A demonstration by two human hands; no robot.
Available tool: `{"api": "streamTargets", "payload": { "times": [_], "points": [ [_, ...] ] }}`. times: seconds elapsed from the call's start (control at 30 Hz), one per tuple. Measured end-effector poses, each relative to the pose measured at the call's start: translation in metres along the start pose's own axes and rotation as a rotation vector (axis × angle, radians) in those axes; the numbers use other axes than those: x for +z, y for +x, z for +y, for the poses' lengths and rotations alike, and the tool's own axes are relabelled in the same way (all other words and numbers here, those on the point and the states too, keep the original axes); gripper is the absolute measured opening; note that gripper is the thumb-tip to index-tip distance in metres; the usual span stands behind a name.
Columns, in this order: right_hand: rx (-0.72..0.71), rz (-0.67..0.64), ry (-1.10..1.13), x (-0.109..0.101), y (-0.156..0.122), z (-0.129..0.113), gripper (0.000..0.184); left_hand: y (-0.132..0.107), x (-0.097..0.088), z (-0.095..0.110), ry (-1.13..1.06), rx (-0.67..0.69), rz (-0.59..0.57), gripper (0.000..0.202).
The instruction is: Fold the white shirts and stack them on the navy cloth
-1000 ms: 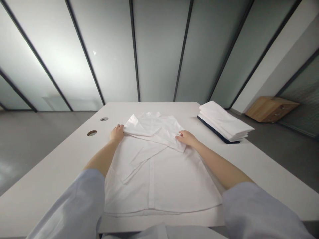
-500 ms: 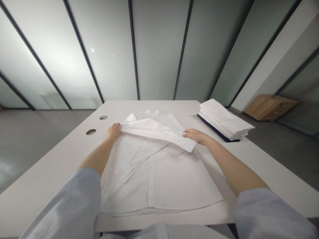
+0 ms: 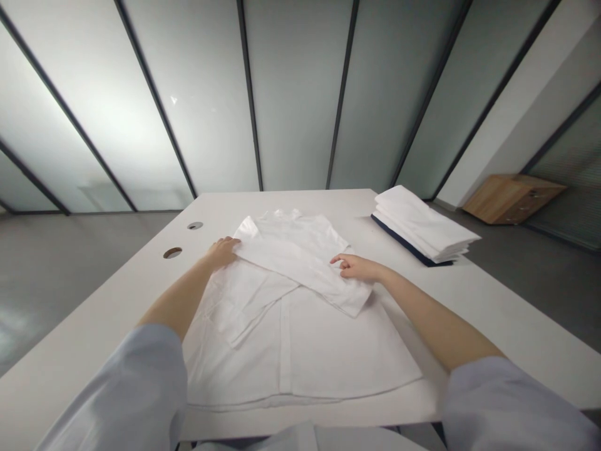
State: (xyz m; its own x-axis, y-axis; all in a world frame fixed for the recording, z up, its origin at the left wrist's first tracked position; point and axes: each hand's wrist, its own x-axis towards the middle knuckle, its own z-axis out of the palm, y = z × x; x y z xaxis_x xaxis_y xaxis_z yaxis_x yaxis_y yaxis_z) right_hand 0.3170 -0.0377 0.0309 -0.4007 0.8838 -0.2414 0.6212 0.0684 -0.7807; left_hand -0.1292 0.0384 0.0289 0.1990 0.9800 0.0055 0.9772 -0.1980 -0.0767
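Observation:
A white long-sleeved shirt (image 3: 328, 357) is spread over the table, collar at the far end and hem near me. Both sleeves lie folded across its front and overlap around the middle. My left hand (image 3: 223, 253) rests at the shirt's left shoulder edge, fingers laid flat on the upper sleeve's fold. Over the other end of that sleeve is my right hand (image 3: 360, 268), its index finger stretched out and the others loosely bent. It touches the cloth without gripping it. The undersides of both hands are hidden.
On the white table (image 3: 117, 313), a stack of folded white cloth (image 3: 422, 222) sits upon a dark folded piece (image 3: 408, 244) at the right. Two round holes pierce the table's left side. A wooden cabinet (image 3: 511, 197) stands on the floor, far right, and frosted glass panels line the back.
The upper sleeve, lifted and stretched between both hands before, now lies down flat across the shirt. My right hand has let go of it; my left hand has moved slightly inward.

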Motion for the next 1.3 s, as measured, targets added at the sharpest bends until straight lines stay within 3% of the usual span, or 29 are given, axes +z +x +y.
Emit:
{"api": "streamTargets", "payload": {
  "times": [0.1,0.17,0.23,0.3,0.4,0.53,0.63,0.77,1.0,1.17,1.3],
  "points": [
    [-0.023,-0.168,0.047,-0.008,-0.009,-0.003,0.046,0.017,-0.011,-0.008,-0.118,0.063,-0.176,0.061],
    [-0.023,-0.184,0.003,-0.014,-0.007,-0.001,0.043,0.031,-0.019,-0.008,-0.167,0.049,-0.236,0.054],
    [-0.020,-0.112,-0.070,-0.016,0.002,0.003,0.039,0.044,-0.025,-0.002,-0.157,-0.032,-0.165,0.050],
    [-0.046,0.069,-0.163,-0.012,0.015,0.008,0.037,0.053,-0.026,0.010,-0.121,-0.092,-0.023,0.054],
    [-0.140,0.332,-0.335,0.002,0.032,0.013,0.042,0.061,-0.020,0.035,-0.068,-0.046,0.108,0.064],
    [-0.188,0.296,-0.581,0.026,0.039,0.022,0.054,0.068,-0.005,0.063,0.014,0.133,0.104,0.069],
    [-0.171,0.281,-0.690,0.039,0.034,0.029,0.056,0.071,0.001,0.070,0.105,0.169,0.080,0.057],
    [-0.183,0.260,-0.713,0.042,0.019,0.030,0.060,0.072,-0.005,0.057,0.220,0.100,0.063,0.038],
    [-0.255,0.194,-0.687,0.030,-0.013,0.024,0.056,0.073,-0.027,0.019,0.246,0.001,0.153,0.034],
    [-0.255,0.175,-0.666,0.022,-0.016,0.023,0.048,0.084,-0.045,0.010,0.016,-0.285,0.093,0.039],
    [-0.238,0.173,-0.625,0.019,-0.006,0.019,0.045,0.091,-0.048,0.019,-0.276,-0.504,0.255,0.061]
  ]
}}
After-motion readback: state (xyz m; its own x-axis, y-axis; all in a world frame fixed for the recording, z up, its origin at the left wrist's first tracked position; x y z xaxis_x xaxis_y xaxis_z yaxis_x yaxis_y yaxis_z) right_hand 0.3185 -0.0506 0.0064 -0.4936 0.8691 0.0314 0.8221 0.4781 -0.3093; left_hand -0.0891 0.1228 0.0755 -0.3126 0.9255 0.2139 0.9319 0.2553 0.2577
